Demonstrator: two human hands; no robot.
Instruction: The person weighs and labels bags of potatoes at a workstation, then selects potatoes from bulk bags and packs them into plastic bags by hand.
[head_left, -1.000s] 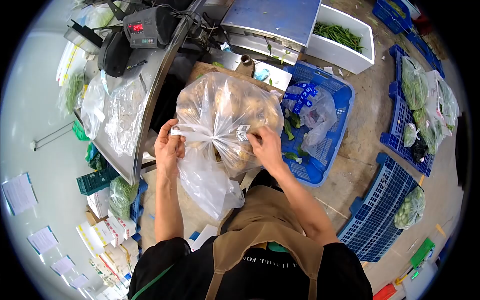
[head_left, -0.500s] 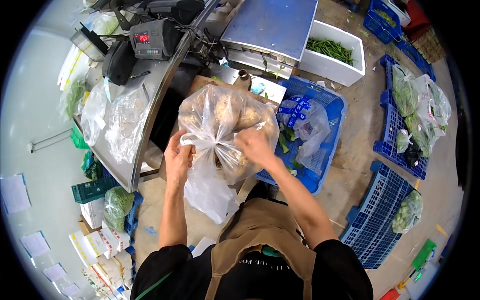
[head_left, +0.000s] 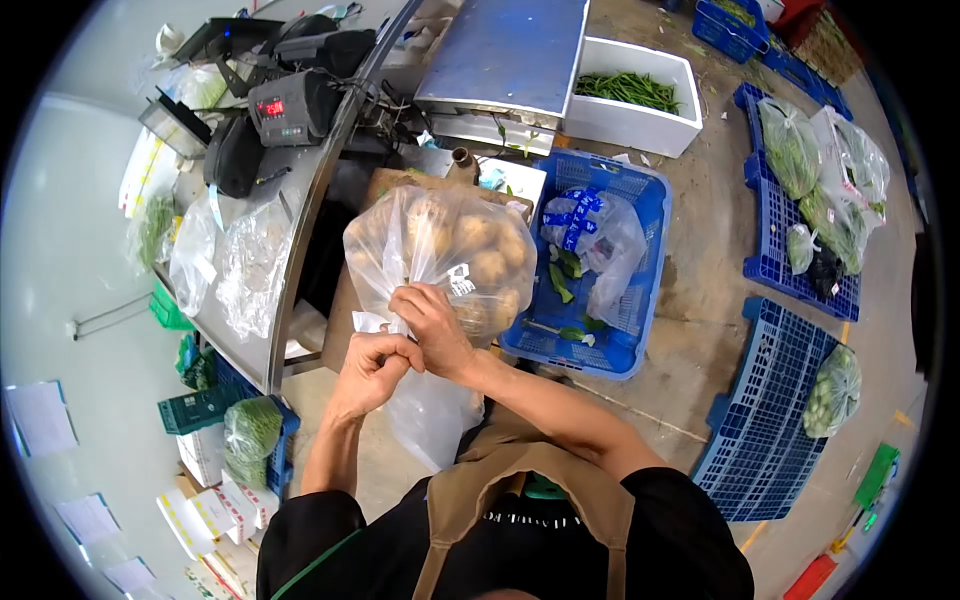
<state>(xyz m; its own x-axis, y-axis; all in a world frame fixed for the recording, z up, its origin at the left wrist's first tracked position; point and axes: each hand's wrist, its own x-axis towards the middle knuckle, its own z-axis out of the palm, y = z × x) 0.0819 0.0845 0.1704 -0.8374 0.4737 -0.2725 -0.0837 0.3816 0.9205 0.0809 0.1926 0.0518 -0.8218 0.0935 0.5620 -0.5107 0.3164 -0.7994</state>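
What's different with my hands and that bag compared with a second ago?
Your right hand has moved left, away from the white printed label, to grip the gathered neck of the clear plastic bag of round brown produce. Your left hand has shifted right to meet it. The bag still sits beside the blue plastic crate.

Display (head_left: 270,107): red digits, starting "25" | black shirt (head_left: 390,550): "FO", rest unclear

Bright, even light; glare on clear plastic; soft shadow under metal table; fisheye edges curved, black corners.
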